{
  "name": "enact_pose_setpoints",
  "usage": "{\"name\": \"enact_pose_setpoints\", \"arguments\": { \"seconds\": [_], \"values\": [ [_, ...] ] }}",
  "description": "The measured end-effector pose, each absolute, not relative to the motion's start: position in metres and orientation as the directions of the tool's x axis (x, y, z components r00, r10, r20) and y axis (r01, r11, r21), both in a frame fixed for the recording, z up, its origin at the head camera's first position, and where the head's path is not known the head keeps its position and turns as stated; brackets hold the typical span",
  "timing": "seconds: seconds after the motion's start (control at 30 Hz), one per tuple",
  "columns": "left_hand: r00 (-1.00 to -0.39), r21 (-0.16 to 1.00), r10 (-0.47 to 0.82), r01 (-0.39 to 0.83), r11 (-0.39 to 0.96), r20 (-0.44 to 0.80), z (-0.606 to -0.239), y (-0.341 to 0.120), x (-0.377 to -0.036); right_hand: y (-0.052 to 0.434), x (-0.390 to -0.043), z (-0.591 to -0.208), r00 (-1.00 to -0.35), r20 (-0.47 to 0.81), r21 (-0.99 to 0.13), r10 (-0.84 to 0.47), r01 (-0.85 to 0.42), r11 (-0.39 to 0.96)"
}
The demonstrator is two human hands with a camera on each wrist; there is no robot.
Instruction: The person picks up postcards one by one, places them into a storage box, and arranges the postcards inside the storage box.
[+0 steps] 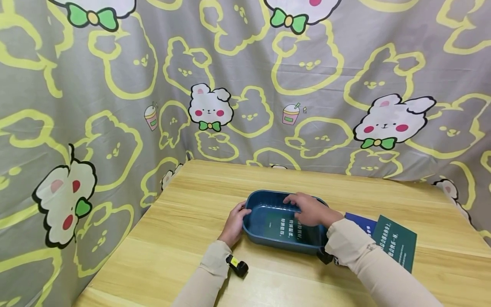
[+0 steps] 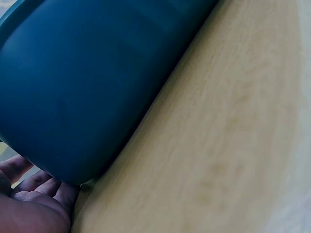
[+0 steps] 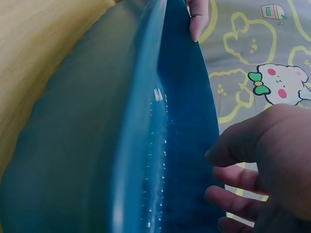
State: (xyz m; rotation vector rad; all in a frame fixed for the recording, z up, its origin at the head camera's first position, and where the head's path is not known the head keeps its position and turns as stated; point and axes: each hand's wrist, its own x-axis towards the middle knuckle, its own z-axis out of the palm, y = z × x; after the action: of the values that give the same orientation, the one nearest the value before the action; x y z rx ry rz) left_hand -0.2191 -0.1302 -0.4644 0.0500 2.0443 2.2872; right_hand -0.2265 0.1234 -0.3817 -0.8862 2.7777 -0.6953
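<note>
1. Blue plastic tray [image 1: 268, 238] — rests mid-table [image 1: 184, 238], long axis running left to right between both hands.
2. Left hand [image 1: 235, 224] — cupped round the tray's left end, thumb on the rim.
3. Right hand [image 1: 312, 209] — fingers loosely spread over the interior, gripping nothing.
4. Green card [image 1: 397, 245] — just right of the tray; another card inside is partly hidden.

A grey cloth [image 1: 245, 85] printed with yellow bear outlines, white rabbits with green bows and small drink cups is hanging across the upper and left parts of the frame, wrapping around as a backdrop. A light wooden table [image 1: 184, 238] is filling the lower centre, its grain running sideways. Soft, even light is falling over everything.
</note>
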Motion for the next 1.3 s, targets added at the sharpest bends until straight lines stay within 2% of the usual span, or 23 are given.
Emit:
{"name": "enact_pose_setpoints", "arguments": {
  "seconds": [0.2,0.5,0.9,1.3],
  "values": [
    [-0.996,0.993,0.083,-0.033,-0.113,-0.024,-0.465,-0.127,-0.219,0.131,-0.224,-0.384,-0.845,0.061,-0.553,-0.532,-0.472,0.687],
    [-0.997,0.995,0.074,-0.039,-0.094,-0.032,-0.467,-0.128,-0.218,0.154,-0.220,-0.384,-0.874,0.090,-0.585,-0.477,-0.434,0.685],
    [-0.997,0.993,0.060,-0.044,-0.111,-0.038,-0.466,-0.131,-0.220,0.192,-0.209,-0.382,-0.945,0.124,-0.686,-0.304,-0.303,0.661],
    [-0.996,0.989,0.065,-0.065,-0.131,-0.057,-0.464,-0.131,-0.222,0.233,-0.197,-0.392,-0.991,0.082,-0.648,-0.104,-0.132,0.750]
  ]
}}
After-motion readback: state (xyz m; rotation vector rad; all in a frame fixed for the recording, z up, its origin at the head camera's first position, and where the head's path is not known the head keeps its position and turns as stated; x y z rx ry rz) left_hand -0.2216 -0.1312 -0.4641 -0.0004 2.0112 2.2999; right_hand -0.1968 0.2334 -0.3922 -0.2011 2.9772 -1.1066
